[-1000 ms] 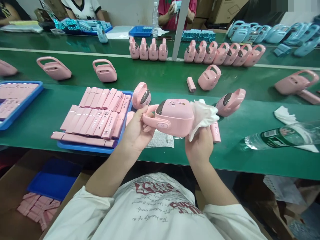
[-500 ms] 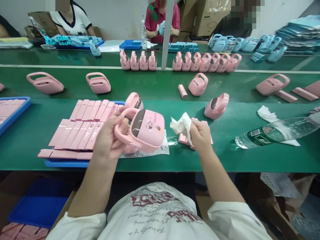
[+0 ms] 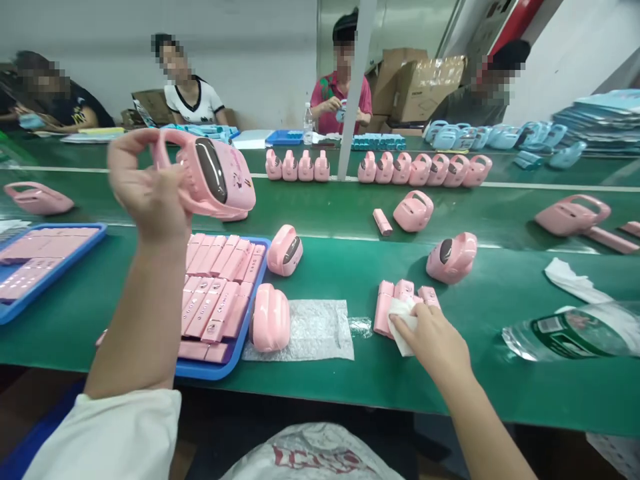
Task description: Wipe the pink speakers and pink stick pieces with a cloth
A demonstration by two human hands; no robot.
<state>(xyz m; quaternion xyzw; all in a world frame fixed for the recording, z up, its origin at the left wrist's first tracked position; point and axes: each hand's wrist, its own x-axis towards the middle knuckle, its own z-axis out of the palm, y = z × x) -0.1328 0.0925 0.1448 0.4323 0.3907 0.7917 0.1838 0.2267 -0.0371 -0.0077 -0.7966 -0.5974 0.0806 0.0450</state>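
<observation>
Up at upper left, the left hand (image 3: 145, 190) grips a glossy pink handled case (image 3: 213, 175) with a dark oval panel; lower right, the right hand (image 3: 434, 340) pinches a white cloth (image 3: 401, 321).

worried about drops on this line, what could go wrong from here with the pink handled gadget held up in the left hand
1. The left hand grips the pink plastic handled gadget by its handle, raised above the blue tray of pink bars; a slip could drop it onto them.
2. The clear plastic water bottle lies on its side near the right hand and white cloth; it might roll or leak onto the green bench.
</observation>
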